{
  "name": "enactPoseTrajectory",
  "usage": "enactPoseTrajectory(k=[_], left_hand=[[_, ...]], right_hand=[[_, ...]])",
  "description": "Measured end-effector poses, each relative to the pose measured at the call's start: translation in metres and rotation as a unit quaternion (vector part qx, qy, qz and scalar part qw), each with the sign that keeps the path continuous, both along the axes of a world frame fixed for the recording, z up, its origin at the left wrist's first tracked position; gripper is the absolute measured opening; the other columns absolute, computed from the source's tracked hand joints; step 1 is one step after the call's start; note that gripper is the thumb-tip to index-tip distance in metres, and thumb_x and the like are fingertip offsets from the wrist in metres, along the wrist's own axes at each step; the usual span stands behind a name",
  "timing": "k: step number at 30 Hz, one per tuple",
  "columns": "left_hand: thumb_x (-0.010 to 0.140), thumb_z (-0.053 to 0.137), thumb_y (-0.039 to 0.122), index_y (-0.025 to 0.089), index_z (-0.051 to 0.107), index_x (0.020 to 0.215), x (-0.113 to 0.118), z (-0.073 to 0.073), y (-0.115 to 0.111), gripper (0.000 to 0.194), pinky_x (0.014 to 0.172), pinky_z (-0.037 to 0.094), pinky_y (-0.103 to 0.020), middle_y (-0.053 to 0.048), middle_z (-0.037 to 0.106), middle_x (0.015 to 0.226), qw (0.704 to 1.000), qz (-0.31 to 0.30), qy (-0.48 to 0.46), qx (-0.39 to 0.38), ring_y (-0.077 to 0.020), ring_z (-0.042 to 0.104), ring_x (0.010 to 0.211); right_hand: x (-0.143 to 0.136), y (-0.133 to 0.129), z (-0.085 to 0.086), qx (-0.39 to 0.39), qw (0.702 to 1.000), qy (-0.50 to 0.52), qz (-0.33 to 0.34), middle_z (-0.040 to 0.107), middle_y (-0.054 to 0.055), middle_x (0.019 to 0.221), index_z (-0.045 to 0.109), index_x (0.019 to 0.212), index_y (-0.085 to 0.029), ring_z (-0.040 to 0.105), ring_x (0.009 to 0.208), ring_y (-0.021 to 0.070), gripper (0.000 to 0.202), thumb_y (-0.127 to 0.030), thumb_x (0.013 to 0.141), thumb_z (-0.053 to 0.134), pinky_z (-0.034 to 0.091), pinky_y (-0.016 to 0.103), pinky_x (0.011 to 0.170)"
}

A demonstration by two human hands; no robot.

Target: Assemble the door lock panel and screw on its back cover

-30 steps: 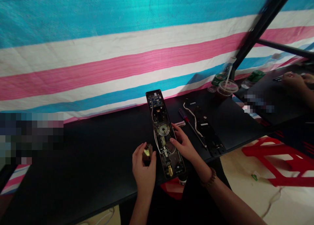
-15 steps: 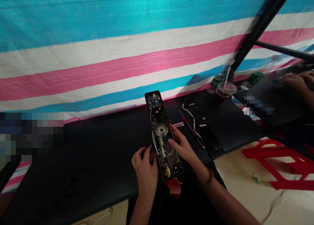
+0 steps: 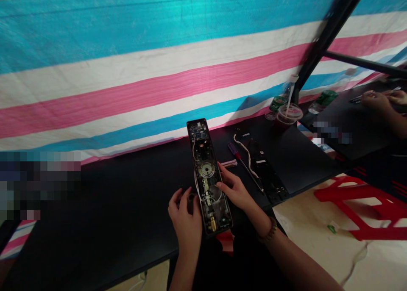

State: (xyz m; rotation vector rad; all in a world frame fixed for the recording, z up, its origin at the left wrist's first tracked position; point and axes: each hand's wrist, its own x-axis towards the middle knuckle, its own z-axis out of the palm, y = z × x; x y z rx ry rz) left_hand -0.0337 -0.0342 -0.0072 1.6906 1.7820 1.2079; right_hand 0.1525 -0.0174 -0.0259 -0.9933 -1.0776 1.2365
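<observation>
A long black device point(image 3: 207, 169) with its inside open shows a circuit board at its far end, a round part in the middle and a brass-coloured part near me. My right hand point(image 3: 235, 190) grips its right edge, thumb on top. Curled fingers of my left hand point(image 3: 187, 212) are by its lower left side, around something dark that I cannot make out. Right of the device lie a screwdriver point(image 3: 234, 150) with a purple handle, a white cable point(image 3: 244, 148) and a black panel point(image 3: 269, 176).
A lidded cup with a straw point(image 3: 288, 114) and a bottle point(image 3: 275, 106) stand at the back right of the black table point(image 3: 127, 198). Another person's hands point(image 3: 380, 99) are over the neighbouring table. A red stool point(image 3: 352, 193) is on the floor at right.
The near end of the device has swung slightly left, with my right hand still on it. My left hand has shifted a little left. The whole view has moved slightly.
</observation>
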Motion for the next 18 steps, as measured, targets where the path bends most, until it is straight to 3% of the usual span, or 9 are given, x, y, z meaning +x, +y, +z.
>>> enactPoseTrajectory(k=[3,8,18], left_hand=[[0.094,0.056,0.035,0.023,0.072,0.118,0.001,0.006,-0.004,0.030,0.113,0.038,-0.051,-0.013,0.061,0.132,0.998,-0.021,-0.060,0.002,-0.0321,0.055,0.126],[0.090,0.066,0.036,0.025,0.070,0.127,0.000,0.006,-0.012,0.038,0.112,0.042,-0.043,-0.009,0.070,0.129,0.982,-0.105,-0.153,-0.039,-0.0295,0.062,0.121],[0.084,0.074,0.032,0.026,0.074,0.121,0.001,0.006,-0.012,0.038,0.109,0.045,-0.047,-0.011,0.072,0.124,0.971,-0.109,-0.209,-0.042,-0.0315,0.065,0.118]], right_hand=[[0.000,0.001,-0.001,-0.001,1.000,0.002,0.000,0.072,0.007,0.125,0.040,0.156,-0.028,0.068,0.112,0.0234,0.076,-0.046,0.089,0.071,0.053,0.044,0.102],[0.001,0.002,0.000,0.008,1.000,-0.009,-0.008,0.072,0.008,0.125,0.040,0.156,-0.027,0.069,0.110,0.0226,0.076,-0.046,0.089,0.072,0.055,0.041,0.098],[0.000,-0.004,0.000,-0.005,0.999,-0.020,-0.036,0.069,0.009,0.133,0.049,0.151,-0.028,0.067,0.119,0.0269,0.070,-0.048,0.089,0.072,0.051,0.049,0.107]])
